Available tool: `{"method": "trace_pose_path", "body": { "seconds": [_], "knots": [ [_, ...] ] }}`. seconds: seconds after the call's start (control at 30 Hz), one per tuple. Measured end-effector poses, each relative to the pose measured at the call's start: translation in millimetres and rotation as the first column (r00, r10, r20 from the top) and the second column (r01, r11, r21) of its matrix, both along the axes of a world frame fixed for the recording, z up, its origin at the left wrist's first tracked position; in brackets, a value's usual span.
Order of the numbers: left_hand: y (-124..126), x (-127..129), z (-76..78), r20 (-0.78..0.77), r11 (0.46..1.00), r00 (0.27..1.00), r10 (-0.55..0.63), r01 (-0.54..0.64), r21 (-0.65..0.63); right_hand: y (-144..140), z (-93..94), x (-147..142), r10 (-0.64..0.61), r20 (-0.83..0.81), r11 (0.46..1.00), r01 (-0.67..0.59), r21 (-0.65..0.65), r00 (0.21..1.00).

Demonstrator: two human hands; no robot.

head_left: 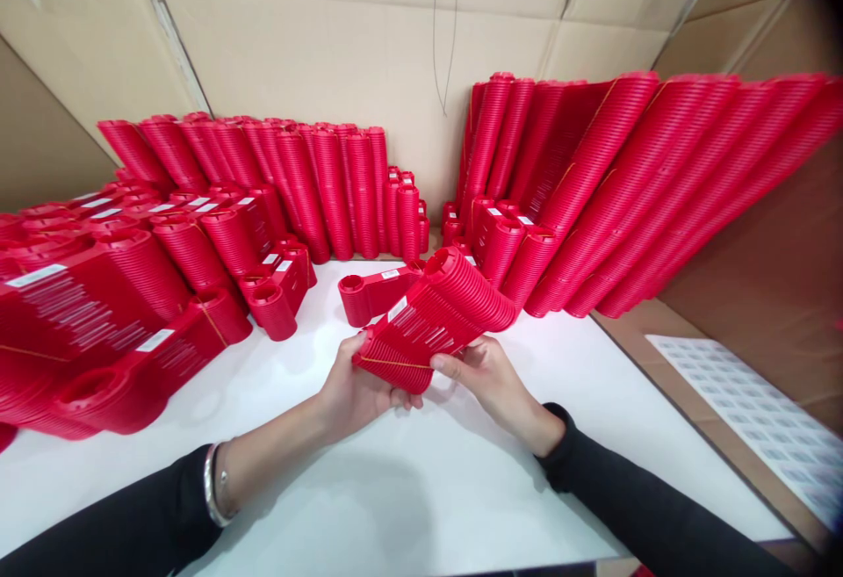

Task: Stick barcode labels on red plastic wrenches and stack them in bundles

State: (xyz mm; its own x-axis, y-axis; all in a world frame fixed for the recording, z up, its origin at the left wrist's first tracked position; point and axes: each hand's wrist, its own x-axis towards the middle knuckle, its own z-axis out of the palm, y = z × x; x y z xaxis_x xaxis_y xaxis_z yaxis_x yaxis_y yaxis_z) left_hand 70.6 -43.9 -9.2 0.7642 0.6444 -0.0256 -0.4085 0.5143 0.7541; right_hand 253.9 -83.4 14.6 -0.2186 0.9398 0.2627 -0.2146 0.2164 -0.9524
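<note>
Both hands hold a bundled stack of red plastic parts [431, 318] over the white table [408, 489]. A thin rubber band wraps the stack near its lower end, and a white label shows on top. My left hand [359, 388] grips the stack's near left end from below. My right hand [487, 375] supports its near right side, fingers against the band. A single flat red part [375, 292] with a white label lies on the table just behind the stack.
Banded red stacks [132, 296] crowd the left side of the table. Tall red stacks [632, 191] lean at the right and rear against cardboard walls [342, 50]. A sheet of white labels [757, 419] lies on brown cardboard at the right.
</note>
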Motion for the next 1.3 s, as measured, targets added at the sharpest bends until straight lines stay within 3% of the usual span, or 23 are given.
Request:
{"method": "trace_pose_path", "body": {
  "seconds": [0.27, 0.5, 1.0, 1.3],
  "knots": [
    [-4, 0, 5.4, -0.022, 1.0, 1.0, -0.011, 0.011, -0.001, 0, 5.5, 12, -0.102, -0.099, 0.991, 0.109, 0.071, 0.99],
    [-3, -1, 6.2, -0.039, 1.0, 0.999, -0.004, 0.004, -0.006, 3, 5.3, 16, -0.111, -0.169, 0.989, 0.126, 0.08, 0.979],
    [-5, 0, 8.7, -0.067, 0.999, 0.997, 0.031, -0.03, 0.018, 4, 4.6, 16, -0.128, -0.028, 0.99, 0.129, 0.049, 0.991],
    [-3, 0, 5.4, -0.063, 0.998, 0.997, 0.039, -0.035, 0.051, 4, 4.7, 10, -0.135, -0.046, 0.988, 0.138, 0.065, 0.99]
  ]
}}
